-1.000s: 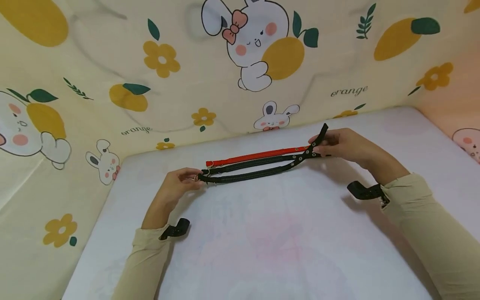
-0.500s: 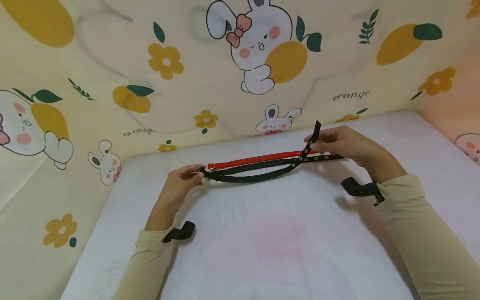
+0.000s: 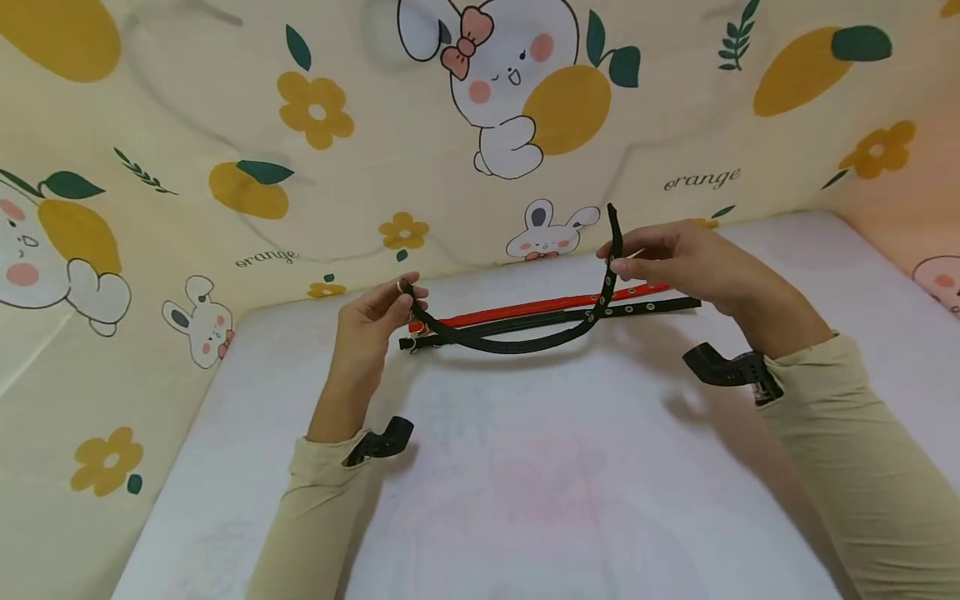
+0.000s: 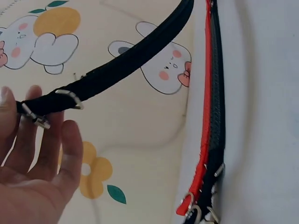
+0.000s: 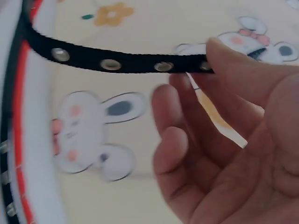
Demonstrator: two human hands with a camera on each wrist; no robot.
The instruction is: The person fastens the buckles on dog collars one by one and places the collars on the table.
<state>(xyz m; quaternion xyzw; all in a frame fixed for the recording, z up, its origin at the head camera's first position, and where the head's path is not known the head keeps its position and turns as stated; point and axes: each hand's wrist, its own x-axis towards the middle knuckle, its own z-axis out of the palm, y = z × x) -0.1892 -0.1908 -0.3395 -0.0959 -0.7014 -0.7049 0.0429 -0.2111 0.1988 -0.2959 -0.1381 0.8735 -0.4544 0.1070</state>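
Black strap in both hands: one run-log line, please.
left hand: pinches sagging black strap, buckle end; right hand: pinches its holed end; red strap, other black strap: side by side on table

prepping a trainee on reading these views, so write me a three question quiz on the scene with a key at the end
1. Fill in: the left hand pinches the ______ end of the held black strap, while the right hand pinches the part with eyelets.

2. Multiple choice: between the hands, how does that strap hang?
A) taut and straight
B) sagging in a curve
C) coiled up

3. True or false: the red strap and another black strap lie on the table.

Key: 1 buckle; 2 B; 3 true.
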